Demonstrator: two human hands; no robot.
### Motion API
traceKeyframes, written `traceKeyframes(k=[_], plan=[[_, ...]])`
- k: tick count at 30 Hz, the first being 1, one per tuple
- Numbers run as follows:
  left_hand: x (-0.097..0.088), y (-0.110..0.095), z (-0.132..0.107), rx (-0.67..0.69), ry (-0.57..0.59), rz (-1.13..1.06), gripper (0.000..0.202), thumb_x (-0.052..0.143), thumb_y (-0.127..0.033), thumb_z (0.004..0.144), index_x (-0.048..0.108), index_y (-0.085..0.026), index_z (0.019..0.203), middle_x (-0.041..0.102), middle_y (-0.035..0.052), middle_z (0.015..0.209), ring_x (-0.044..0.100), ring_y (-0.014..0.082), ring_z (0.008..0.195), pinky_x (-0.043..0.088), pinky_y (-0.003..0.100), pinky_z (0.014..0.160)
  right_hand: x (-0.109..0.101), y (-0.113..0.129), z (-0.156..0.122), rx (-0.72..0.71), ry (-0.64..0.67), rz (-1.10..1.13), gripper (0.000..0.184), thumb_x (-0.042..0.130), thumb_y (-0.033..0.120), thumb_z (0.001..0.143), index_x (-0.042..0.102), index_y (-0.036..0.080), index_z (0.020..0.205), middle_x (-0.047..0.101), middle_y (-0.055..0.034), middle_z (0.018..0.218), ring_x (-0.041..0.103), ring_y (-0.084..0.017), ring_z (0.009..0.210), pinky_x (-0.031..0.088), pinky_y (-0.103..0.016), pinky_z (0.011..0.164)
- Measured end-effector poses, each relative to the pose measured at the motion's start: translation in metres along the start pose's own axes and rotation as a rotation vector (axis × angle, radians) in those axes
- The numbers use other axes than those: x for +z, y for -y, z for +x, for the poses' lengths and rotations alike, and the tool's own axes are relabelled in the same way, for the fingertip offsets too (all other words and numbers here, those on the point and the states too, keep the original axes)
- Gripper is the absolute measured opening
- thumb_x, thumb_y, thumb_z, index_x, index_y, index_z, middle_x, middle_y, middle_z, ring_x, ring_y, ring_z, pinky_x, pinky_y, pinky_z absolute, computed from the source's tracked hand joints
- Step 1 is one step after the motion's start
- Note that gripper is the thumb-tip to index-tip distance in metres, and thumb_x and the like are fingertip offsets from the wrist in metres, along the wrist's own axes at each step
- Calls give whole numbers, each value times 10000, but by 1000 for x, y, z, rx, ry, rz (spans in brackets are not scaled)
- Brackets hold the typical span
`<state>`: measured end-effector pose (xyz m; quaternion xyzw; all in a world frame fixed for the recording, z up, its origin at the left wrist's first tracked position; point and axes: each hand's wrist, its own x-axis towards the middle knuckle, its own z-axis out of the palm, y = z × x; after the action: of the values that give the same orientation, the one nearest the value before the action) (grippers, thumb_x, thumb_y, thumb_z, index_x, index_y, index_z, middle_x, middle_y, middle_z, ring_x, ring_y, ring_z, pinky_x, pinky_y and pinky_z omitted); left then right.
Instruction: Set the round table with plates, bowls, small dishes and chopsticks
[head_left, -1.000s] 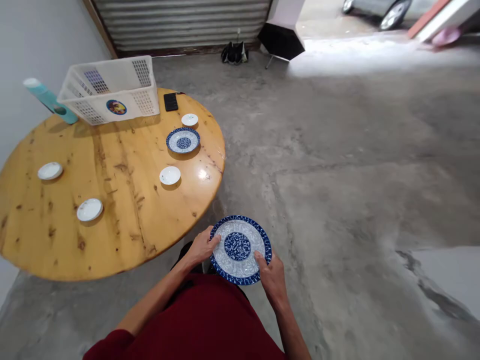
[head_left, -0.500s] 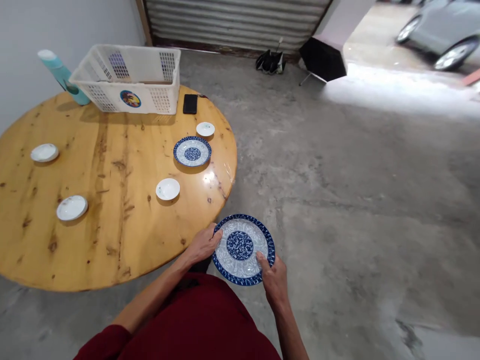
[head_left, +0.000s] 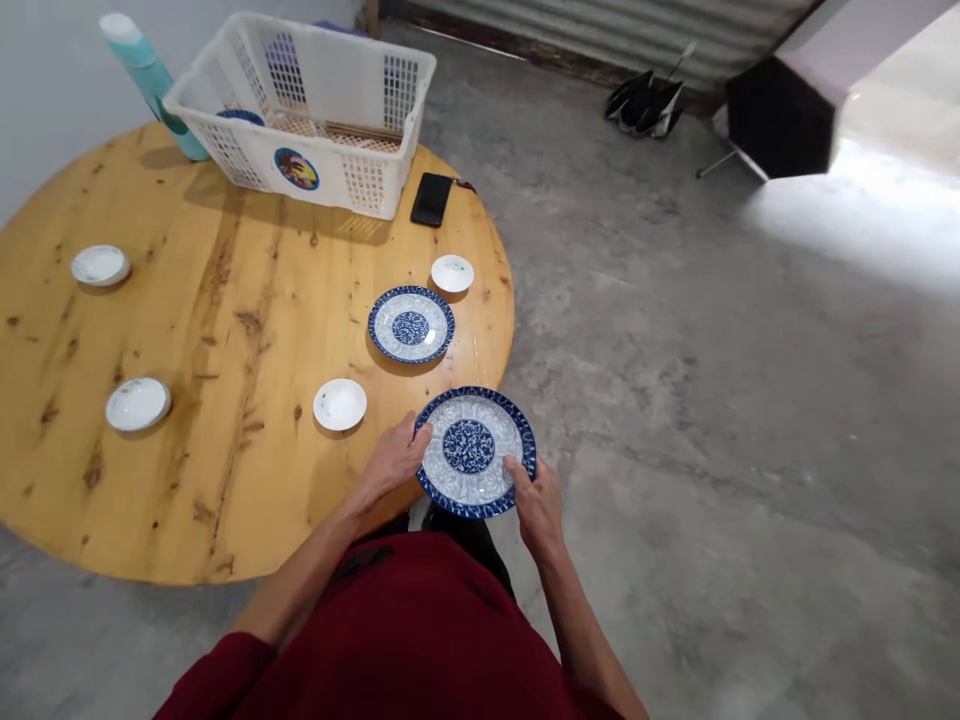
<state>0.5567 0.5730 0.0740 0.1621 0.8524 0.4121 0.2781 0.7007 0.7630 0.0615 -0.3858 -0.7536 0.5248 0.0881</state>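
Note:
A round plate (head_left: 469,447) with a dark blue rim and a blue patterned centre is held level between both hands, over the table's right front edge. My left hand (head_left: 396,455) is closed on its left rim, thumb on top. On the right rim, my right hand (head_left: 538,500) grips with the thumb lying over the face; the fingers underneath are hidden. A matching blue-and-white plate (head_left: 411,325) lies on the table just beyond. Near it sit a small white bowl (head_left: 340,405) and another small white bowl (head_left: 452,273).
On the round wooden table (head_left: 247,480) stand a white plastic basket (head_left: 360,180) and a turquoise bottle (head_left: 154,85), with a black phone (head_left: 431,200) beside the basket. Small white dishes (head_left: 139,404) sit at the left. Open black umbrellas (head_left: 780,118) rest on the concrete floor (head_left: 712,400).
Both hands have brought the held plate inward, closer to the table and to the plate lying there. The view has shifted, showing more of the basket's inside.

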Motion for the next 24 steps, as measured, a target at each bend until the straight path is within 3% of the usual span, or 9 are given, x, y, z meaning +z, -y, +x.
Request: traceKeyframes(k=[5, 13, 17, 24], plan=[[-12, -2, 29, -7, -140, -100, 311, 392, -409, 1006, 613, -191, 992, 692, 77, 926, 638, 245, 853, 498, 359, 811, 11, 30, 61, -82, 105, -56, 374, 592, 561, 849, 653, 191, 840, 653, -26, 735, 552, -208, 706, 460, -333, 663], [-27, -16, 85, -96, -402, -222, 274, 469, -399, 986, 611, -181, 899, 649, 49, 878, 585, 216, 840, 475, 331, 798, 37, 76, 183, -303, 328, -201, 346, 524, 541, 852, 616, 208, 869, 687, -70, 810, 594, -241, 777, 467, -349, 730], [-26, -25, 106, -225, -555, -283, 274, 511, -418, 958, 593, -184, 840, 603, 31, 809, 533, 195, 788, 435, 298, 751, 54, 92, 239, -399, 491, -293, 331, 506, 545, 867, 566, 222, 826, 649, -51, 768, 564, -224, 736, 460, -355, 742], [-23, -32, 130, -441, -797, -198, 269, 542, -379, 932, 502, -208, 728, 493, -7, 685, 454, 164, 671, 359, 279, 667, 89, 108, 294, -525, 712, -318, 297, 447, 511, 892, 529, 234, 824, 608, -49, 755, 524, -222, 724, 438, -355, 738]])
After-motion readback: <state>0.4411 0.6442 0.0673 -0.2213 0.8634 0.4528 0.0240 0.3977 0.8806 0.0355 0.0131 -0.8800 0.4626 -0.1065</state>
